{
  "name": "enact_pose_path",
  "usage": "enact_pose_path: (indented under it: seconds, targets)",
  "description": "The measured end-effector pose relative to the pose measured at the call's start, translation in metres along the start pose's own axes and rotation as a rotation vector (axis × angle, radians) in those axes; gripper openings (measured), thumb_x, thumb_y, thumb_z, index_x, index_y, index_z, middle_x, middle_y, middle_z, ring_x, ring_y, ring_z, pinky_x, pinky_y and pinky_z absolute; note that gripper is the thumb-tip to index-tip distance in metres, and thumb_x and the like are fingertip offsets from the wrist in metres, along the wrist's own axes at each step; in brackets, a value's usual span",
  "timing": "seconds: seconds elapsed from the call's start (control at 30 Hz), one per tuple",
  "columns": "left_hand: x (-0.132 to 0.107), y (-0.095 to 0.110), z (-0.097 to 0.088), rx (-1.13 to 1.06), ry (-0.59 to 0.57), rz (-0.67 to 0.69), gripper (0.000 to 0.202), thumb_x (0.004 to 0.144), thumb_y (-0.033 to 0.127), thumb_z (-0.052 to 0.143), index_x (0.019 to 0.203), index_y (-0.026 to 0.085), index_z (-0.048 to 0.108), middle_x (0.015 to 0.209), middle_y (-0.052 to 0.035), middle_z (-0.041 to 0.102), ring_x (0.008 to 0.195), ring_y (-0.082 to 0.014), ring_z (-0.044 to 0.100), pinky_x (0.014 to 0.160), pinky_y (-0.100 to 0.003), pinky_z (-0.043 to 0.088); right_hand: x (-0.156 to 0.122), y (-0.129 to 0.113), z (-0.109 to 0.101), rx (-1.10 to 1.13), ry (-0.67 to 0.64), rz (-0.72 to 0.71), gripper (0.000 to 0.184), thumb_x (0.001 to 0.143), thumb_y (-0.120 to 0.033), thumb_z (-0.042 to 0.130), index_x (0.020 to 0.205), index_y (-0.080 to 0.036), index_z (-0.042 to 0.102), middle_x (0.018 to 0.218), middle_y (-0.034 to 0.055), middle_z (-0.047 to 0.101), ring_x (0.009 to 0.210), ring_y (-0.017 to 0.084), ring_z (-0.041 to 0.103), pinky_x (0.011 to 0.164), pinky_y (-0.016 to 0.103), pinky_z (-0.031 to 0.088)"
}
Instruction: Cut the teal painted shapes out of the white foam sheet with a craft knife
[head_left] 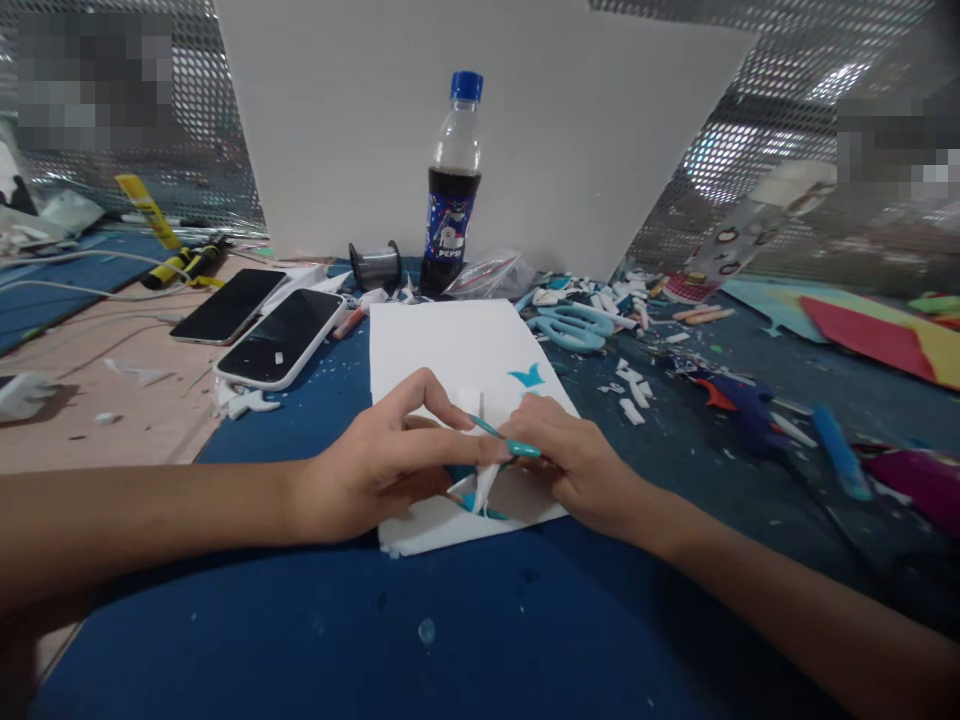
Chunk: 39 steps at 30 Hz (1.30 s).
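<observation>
The left hand [397,445] and the right hand [581,455] met over a white sheet [450,340] lying midway along the tabletop [300,620], toward its near edge. Between them, above the near part of the sheet, was a small white-and-teal piece [486,487]. The left fingers were pinched together on this piece, while the right fingers were curled close against it; whether they gripped it too, I could not tell. Teal tips showed at the ends of the left fingers, either nails or part of the piece; which, I could not tell. A flat teal cutout [527,376] lay on the sheet, just beyond the right hand.

Light blue scissors [574,327] lay beside the sheet's far right corner, near a heap of white scraps [611,300]. Toward the tabletop's left edge, a dark phone [231,305] and a white-cased phone [281,340] lay side by side. Near the far edge, a spool [375,265], an upright cola bottle [450,215] and a clear plastic bag [491,277] stood or lay before a white board [337,120]. Toward the right edge were a dark blue glue gun [750,410] and a blue stick [841,455], with coloured sheets [862,335] beyond them.
</observation>
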<state>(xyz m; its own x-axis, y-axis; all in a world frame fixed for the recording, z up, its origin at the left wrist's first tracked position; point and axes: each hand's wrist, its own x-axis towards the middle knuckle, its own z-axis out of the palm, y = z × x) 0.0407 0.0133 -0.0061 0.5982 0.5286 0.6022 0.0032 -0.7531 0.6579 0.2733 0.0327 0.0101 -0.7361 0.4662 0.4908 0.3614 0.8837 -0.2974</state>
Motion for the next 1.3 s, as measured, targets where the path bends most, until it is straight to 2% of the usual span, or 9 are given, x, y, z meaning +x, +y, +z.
enact_pose_path:
  seconds: [0.13, 0.2, 0.3, 0.37, 0.47, 0.67, 0.97, 1.17, 1.3]
  targets:
    - [0.005, 0.004, -0.002, 0.144, 0.012, 0.061, 0.047, 0.088, 0.0, 0.047, 0.125, 0.03, 0.052, 0.102, -0.0044, 0.042, 0.091, -0.014, 0.056, 0.068, -0.021, 0.058, 0.001, 0.0, 0.001, -0.007, 0.019, -0.012, 0.018, 0.089, -0.006, 0.04, 0.085, -0.02, 0.051, 0.069, -0.0003, 0.05, 0.064, 0.014, 0.044, 0.056, 0.024, 0.035]
    - [0.009, 0.007, -0.003, 0.228, 0.04, 0.092, 0.043, 0.09, 0.011, 0.055, 0.129, 0.028, 0.049, 0.106, -0.007, 0.045, 0.1, -0.0183, 0.055, 0.077, -0.027, 0.057, 0.001, -0.001, 0.001, -0.017, 0.05, -0.013, 0.017, 0.089, -0.006, 0.04, 0.086, -0.02, 0.049, 0.07, 0.0, 0.051, 0.065, 0.014, 0.046, 0.058, 0.024, 0.037]
    - [0.012, 0.008, -0.005, 0.266, 0.085, 0.042, 0.067, 0.083, 0.038, 0.067, 0.14, 0.023, 0.035, 0.117, -0.0121, 0.047, 0.11, -0.024, 0.052, 0.09, -0.037, 0.053, 0.0, 0.0, 0.0, -0.055, 0.085, -0.003, 0.015, 0.089, -0.006, 0.042, 0.087, -0.02, 0.048, 0.071, 0.0006, 0.051, 0.067, 0.015, 0.047, 0.06, 0.024, 0.038]
    - [0.011, 0.008, -0.005, 0.246, 0.081, -0.013, 0.074, 0.079, 0.044, 0.069, 0.139, 0.02, 0.035, 0.116, -0.0134, 0.051, 0.106, -0.0238, 0.055, 0.089, -0.036, 0.052, -0.001, 0.002, 0.0, -0.076, 0.09, -0.006, 0.014, 0.089, -0.007, 0.042, 0.087, -0.02, 0.047, 0.071, 0.0008, 0.051, 0.067, 0.015, 0.046, 0.059, 0.024, 0.037]
    - [0.009, 0.007, -0.005, 0.275, 0.057, -0.024, 0.06, 0.082, 0.039, 0.068, 0.131, 0.017, 0.043, 0.11, -0.0132, 0.058, 0.102, -0.0229, 0.059, 0.085, -0.033, 0.053, -0.001, 0.002, 0.0, -0.087, 0.088, -0.015, 0.014, 0.09, -0.008, 0.042, 0.086, -0.019, 0.047, 0.07, 0.0006, 0.049, 0.066, 0.014, 0.045, 0.058, 0.024, 0.036]
    - [0.009, 0.011, -0.007, 0.254, 0.046, -0.061, 0.047, 0.086, 0.025, 0.063, 0.129, 0.021, 0.045, 0.114, -0.0107, 0.061, 0.104, -0.0208, 0.061, 0.081, -0.026, 0.054, 0.002, -0.001, -0.001, -0.083, 0.08, -0.021, 0.015, 0.091, -0.008, 0.04, 0.083, -0.02, 0.046, 0.067, -0.0003, 0.046, 0.063, 0.013, 0.043, 0.056, 0.024, 0.034]
    - [0.005, 0.012, -0.008, 0.051, 0.069, -0.041, 0.048, 0.086, 0.023, 0.063, 0.129, 0.02, 0.042, 0.118, -0.0095, 0.051, 0.11, -0.018, 0.053, 0.095, -0.026, 0.047, 0.002, 0.003, -0.001, -0.082, 0.099, -0.026, 0.013, 0.092, -0.011, 0.041, 0.083, -0.02, 0.045, 0.067, 0.0003, 0.047, 0.063, 0.014, 0.043, 0.056, 0.025, 0.035]
    - [0.006, 0.008, -0.008, -0.019, 0.073, -0.029, 0.047, 0.084, 0.018, 0.063, 0.127, 0.021, 0.044, 0.114, -0.0083, 0.049, 0.109, -0.0179, 0.051, 0.095, -0.028, 0.045, 0.001, 0.004, -0.002, -0.099, 0.103, -0.002, 0.016, 0.09, -0.011, 0.042, 0.078, -0.019, 0.045, 0.064, -0.0006, 0.044, 0.06, 0.013, 0.042, 0.053, 0.024, 0.033]
    - [0.009, 0.007, -0.009, -0.135, 0.054, -0.077, 0.048, 0.081, 0.016, 0.067, 0.124, 0.022, 0.045, 0.113, -0.0071, 0.048, 0.109, -0.018, 0.051, 0.097, -0.031, 0.044, 0.001, 0.005, -0.003, -0.074, 0.091, 0.012, 0.016, 0.091, -0.012, 0.042, 0.077, -0.019, 0.045, 0.064, 0.0, 0.047, 0.06, 0.014, 0.043, 0.055, 0.025, 0.034]
